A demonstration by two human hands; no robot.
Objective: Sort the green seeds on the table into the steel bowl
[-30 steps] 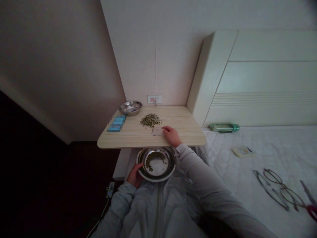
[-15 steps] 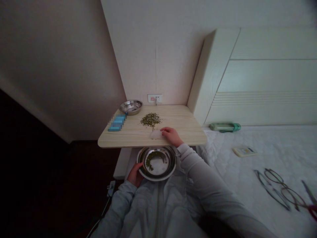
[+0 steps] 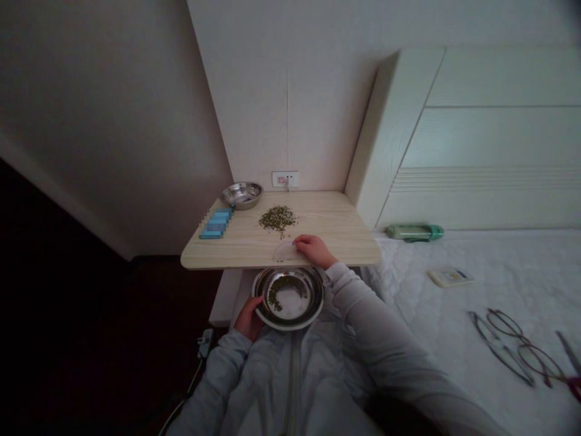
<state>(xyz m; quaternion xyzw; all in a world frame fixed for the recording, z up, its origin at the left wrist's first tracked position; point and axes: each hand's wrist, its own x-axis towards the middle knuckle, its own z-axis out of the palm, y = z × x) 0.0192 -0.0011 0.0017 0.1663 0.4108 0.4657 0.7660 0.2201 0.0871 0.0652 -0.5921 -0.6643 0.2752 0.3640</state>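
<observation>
My left hand [image 3: 248, 318] grips the rim of a steel bowl [image 3: 288, 297] held just below the front edge of the wooden table [image 3: 236, 251]. Green beans lie in the bowl's left part. My right hand [image 3: 312, 250] rests on the table near its front edge, fingers closed on a small white card [image 3: 284, 251] that lies flat there. A pile of green beans [image 3: 277, 218] sits on the table a little behind the card.
A second steel bowl [image 3: 241, 194] and a blue packet [image 3: 216, 223] sit at the table's back left, below a wall socket [image 3: 285, 178]. On the bed to the right lie a green bottle [image 3: 414, 232], a small device [image 3: 451, 277] and two pairs of glasses [image 3: 512, 345].
My right hand has drawn the white card toward the table's front edge, above the bowl. The left hand and bowl have stayed put.
</observation>
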